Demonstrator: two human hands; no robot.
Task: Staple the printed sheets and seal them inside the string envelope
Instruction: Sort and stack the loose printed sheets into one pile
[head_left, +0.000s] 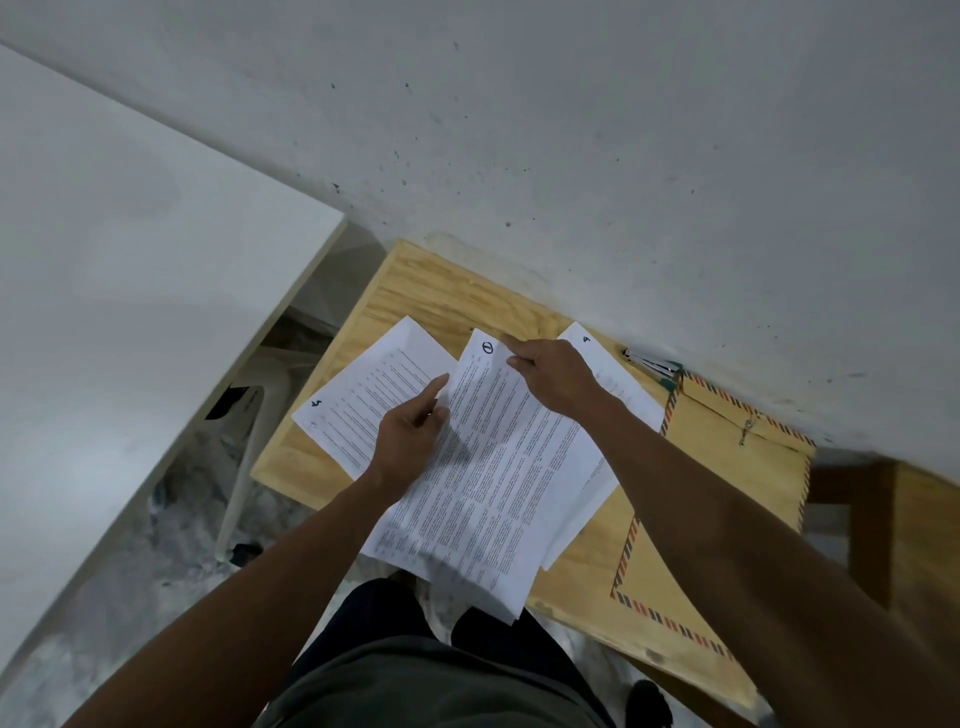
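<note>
Several printed sheets lie fanned on the small wooden table (415, 291). My right hand (550, 374) pinches the top edge of the middle sheet marked 1 (498, 467). My left hand (410, 436) grips that sheet's left edge, resting over the left sheet (363, 395). Another sheet (618, 379) lies to the right, partly under my right forearm. The brown string envelope (727, 467) with striped border lies at the table's right, its string clasp showing. A stapler (652, 364) sits by the wall behind the envelope.
A grey wall runs right behind the table. A white table (130, 260) stands to the left, with a white plastic chair (249, 415) beneath it. Another wooden piece (919, 545) stands to the right. My legs are at the table's near edge.
</note>
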